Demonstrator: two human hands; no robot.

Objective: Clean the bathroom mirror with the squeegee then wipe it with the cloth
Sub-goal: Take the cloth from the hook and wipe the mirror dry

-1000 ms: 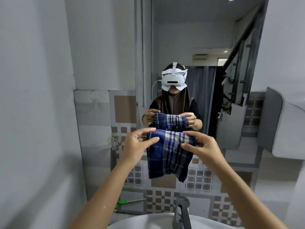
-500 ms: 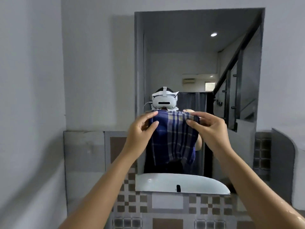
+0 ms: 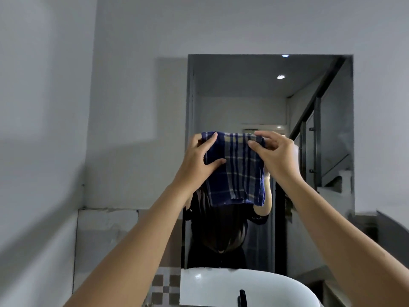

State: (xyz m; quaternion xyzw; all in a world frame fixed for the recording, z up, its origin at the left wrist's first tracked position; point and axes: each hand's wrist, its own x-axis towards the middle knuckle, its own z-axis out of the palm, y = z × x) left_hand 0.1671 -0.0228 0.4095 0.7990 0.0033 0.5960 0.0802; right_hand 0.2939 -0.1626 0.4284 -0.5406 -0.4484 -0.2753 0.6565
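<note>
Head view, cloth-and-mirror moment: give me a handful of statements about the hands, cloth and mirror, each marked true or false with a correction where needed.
1. Both hands hold the cloth by its top edge. True: the left hand and right hand each pinch an upper corner.
2. The cloth is plain white. False: it is dark blue with pale plaid stripes.
3. The cloth hangs in front of the mirror. True.
4. The right hand holds a squeegee. False: it holds only the cloth; no squeegee is in view.
5. The cloth is bunched into a ball. False: it hangs down flat, apparently folded, from the two hands.
6. A white sink reflection shows at the mirror's lower edge. True.
</note>
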